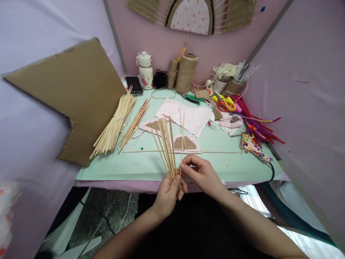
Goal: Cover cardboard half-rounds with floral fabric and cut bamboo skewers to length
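My left hand (168, 194) is closed round the lower ends of several thin wooden sticks (167, 147), which fan out upward in front of the table edge. Beside it, my right hand (201, 174) pinches one wooden stick (181, 151) between thumb and fingertips, upright and a little apart from the bunch. Behind the sticks lie a half-round cardboard piece (185, 143) edged with pink-spotted cloth and a similar piece (152, 126), partly hidden. One long stick (221, 152) lies across the table.
A tied stick bundle (114, 126) and looser sticks (136, 122) lie left, near a large cardboard sheet (88, 90). Pink cloth (185, 113), scissors (225, 103), pipe cleaners (258, 126) and a glue gun (253, 147) spread rightward. Twine spools (186, 73) and a bottle (146, 72) stand behind.
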{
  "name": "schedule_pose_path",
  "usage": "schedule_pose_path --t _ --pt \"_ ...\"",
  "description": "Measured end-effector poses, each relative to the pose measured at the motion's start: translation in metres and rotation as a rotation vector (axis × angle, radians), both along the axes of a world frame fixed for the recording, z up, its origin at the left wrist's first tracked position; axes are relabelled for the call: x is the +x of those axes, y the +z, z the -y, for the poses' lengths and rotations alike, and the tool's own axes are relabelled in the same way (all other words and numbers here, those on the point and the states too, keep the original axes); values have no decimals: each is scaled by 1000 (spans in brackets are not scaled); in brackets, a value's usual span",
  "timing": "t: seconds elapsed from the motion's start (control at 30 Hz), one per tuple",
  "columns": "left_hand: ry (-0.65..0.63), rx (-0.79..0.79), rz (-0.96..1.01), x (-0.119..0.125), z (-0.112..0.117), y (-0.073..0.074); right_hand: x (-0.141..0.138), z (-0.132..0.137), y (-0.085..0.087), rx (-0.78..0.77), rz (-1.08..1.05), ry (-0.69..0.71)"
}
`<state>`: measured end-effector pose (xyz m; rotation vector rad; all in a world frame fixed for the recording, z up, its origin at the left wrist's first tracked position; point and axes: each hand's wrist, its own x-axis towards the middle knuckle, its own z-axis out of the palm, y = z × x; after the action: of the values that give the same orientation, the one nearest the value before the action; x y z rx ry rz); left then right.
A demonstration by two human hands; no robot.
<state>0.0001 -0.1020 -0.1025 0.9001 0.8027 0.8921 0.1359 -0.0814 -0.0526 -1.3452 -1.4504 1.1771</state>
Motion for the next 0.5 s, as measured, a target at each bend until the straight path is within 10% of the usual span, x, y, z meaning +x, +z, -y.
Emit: schedule_pose_path --t 0.23,0.5 --pt "72 -50 -10 -1 -6 -2 17 4 -4 451 452 -183" --pt "-69 -24 -66 -4 -9 7 58 -7 5 984 918 263"
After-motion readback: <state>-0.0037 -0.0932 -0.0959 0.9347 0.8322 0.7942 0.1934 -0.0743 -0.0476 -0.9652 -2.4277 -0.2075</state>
